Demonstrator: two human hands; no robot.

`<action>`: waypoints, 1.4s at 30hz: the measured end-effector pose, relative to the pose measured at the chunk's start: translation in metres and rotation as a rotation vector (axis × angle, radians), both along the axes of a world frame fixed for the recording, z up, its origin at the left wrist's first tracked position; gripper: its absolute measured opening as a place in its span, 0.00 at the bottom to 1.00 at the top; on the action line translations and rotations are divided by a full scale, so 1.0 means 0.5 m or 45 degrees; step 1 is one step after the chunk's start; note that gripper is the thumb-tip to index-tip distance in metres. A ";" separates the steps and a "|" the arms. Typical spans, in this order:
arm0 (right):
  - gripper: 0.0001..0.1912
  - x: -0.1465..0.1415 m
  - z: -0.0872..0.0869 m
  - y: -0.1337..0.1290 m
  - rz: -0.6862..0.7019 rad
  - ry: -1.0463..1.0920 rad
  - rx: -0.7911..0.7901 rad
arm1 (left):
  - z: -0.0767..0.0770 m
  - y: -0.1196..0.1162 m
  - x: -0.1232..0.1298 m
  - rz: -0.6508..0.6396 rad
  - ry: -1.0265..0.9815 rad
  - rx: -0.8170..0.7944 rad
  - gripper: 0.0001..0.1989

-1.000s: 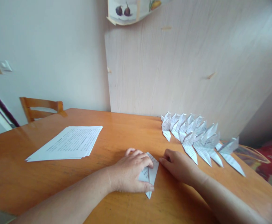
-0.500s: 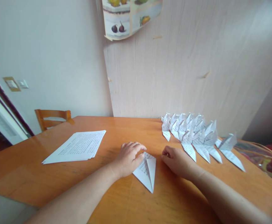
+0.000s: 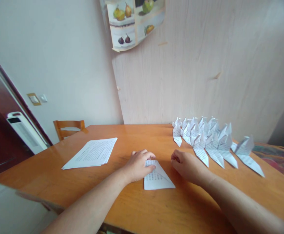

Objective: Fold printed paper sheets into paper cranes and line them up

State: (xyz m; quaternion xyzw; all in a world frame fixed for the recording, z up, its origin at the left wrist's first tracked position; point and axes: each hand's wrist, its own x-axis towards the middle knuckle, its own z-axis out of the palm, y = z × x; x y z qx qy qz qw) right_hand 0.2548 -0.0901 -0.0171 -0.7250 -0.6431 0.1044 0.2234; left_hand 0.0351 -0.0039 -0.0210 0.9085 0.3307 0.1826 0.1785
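A folded sheet of printed paper (image 3: 156,180) lies on the wooden table in front of me, with a slanting crease across its top layer. My left hand (image 3: 142,164) is on its upper left part, thumb lying on the paper and fingers curved around the far edge; the fingertips are partly hidden. To the right of the paper, apart from it, my right hand (image 3: 187,165) rests on the table with its fingers curled in, and nothing shows in them.
A stack of printed sheets (image 3: 90,154) lies at the left. Several folded paper pieces (image 3: 201,146) stand in rows at the right, with another folded piece (image 3: 248,154) farther right. A wooden chair (image 3: 68,125) is behind the table (image 3: 132,136). Fruit pictures (image 3: 137,22) hang above.
The folded paper has turned on the table, so its narrow point no longer faces me. My left thumb now lies on it. The right hand stays curled beside it. The view has shifted slightly left.
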 end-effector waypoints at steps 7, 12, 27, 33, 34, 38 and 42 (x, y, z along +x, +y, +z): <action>0.07 -0.022 0.019 -0.021 0.147 -0.004 0.086 | -0.013 0.007 -0.003 0.178 -0.356 -0.463 0.13; 0.16 -0.054 0.026 -0.053 0.581 0.021 0.190 | -0.005 0.012 -0.004 0.237 -0.495 -0.553 0.11; 0.04 -0.081 -0.003 -0.061 0.627 -0.076 0.065 | 0.013 0.005 -0.022 0.152 -0.284 -0.412 0.05; 0.05 -0.075 -0.009 -0.060 0.614 0.000 -0.001 | 0.046 -0.002 -0.048 -0.250 0.051 -0.361 0.16; 0.06 -0.075 -0.009 -0.058 0.606 0.007 -0.012 | 0.051 -0.005 -0.051 -0.311 0.103 -0.367 0.17; 0.06 -0.074 -0.005 -0.053 0.579 0.056 -0.065 | 0.071 -0.009 -0.067 -0.383 0.235 -0.401 0.17; 0.05 -0.068 -0.002 -0.052 0.588 0.145 -0.115 | 0.092 -0.008 -0.083 -0.416 0.240 -0.501 0.23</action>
